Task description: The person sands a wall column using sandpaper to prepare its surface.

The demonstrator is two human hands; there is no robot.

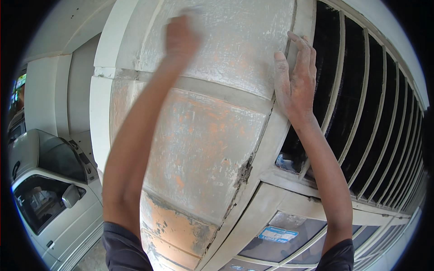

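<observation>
A wall pillar (210, 149) with worn, scraped paint and orange patches rises before me. My left hand (183, 35) is raised against its upper panel, blurred by motion and closed around something small whose kind I cannot tell. My right hand (298, 74), dusty and with fingers apart, rests at the pale frame (303, 20) along the pillar's right edge, holding nothing. Below that hand, a cracked, crumbling patch (244, 172) marks the joint between pillar and frame.
A barred window opening (352, 101) curves along the right. Beneath it are framed glass panes bearing a blue sticker (278, 234). At the lower left stands a silver car (61, 216), its side mirror (71, 196) facing the pillar.
</observation>
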